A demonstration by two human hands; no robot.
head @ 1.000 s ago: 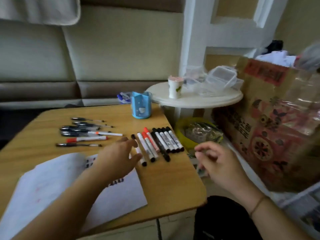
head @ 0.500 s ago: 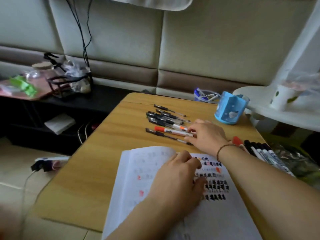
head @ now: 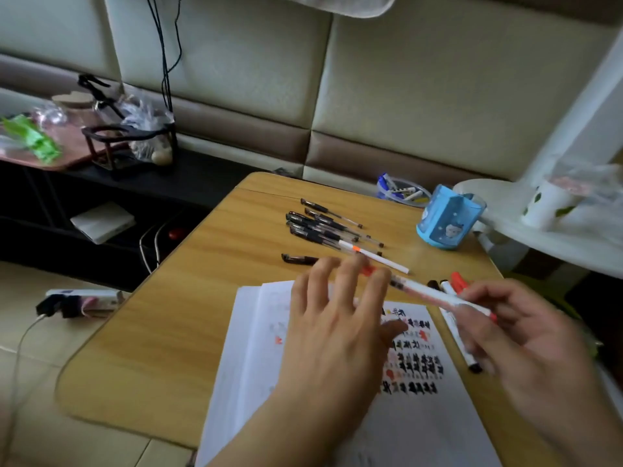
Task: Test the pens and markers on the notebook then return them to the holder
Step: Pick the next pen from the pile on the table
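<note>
My right hand [head: 512, 335] grips a clear pen with a red cap [head: 428, 293] and holds it across the open notebook [head: 256, 358], which carries black and red test marks. My left hand [head: 337, 318] hovers over the notebook with its fingers spread, and its fingertips touch the pen's red cap end. Several black pens [head: 320, 225] and a white pen [head: 374, 257] lie in a row on the wooden table [head: 175, 315]. Red and black markers [head: 455, 284] lie behind my right hand. The blue holder [head: 448, 220] stands at the table's far right corner.
A white round side table [head: 539, 237] with a cup [head: 542, 207] stands to the right. A dark low shelf [head: 101, 197] with a tray and jars lies to the left. A power strip [head: 81, 301] and cables are on the floor.
My right hand picked the red-capped pen from the row and drew it back over the notebook. My left hand rose off the page to the pen's cap end.
</note>
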